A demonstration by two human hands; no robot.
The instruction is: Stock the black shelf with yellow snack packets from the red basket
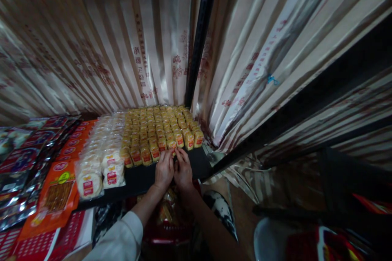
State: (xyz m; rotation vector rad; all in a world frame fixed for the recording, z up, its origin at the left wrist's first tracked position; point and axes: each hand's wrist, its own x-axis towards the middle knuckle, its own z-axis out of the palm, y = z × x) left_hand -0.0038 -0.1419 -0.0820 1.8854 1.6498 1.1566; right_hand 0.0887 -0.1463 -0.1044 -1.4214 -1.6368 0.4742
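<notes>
Small yellow snack packets (153, 126) with red labels stand in tight rows on a dark shelf (134, 179). At the front of these rows, my left hand (164, 170) and my right hand (183, 170) are side by side. Both have bent fingers closed around the lower part of one yellow snack packet (172, 145). The fingertips partly cover it. Below my wrists, more yellow packets (168, 206) lie in a red container (168, 232), partly hidden by my forearms.
Left of the yellow rows stand clear bags of white round crackers (88, 181), then orange snack bags (59, 191) and dark shiny packs (21, 159). A dark upright post (197, 40) and striped curtains (165, 28) stand behind. A red basket (36, 246) is at lower left.
</notes>
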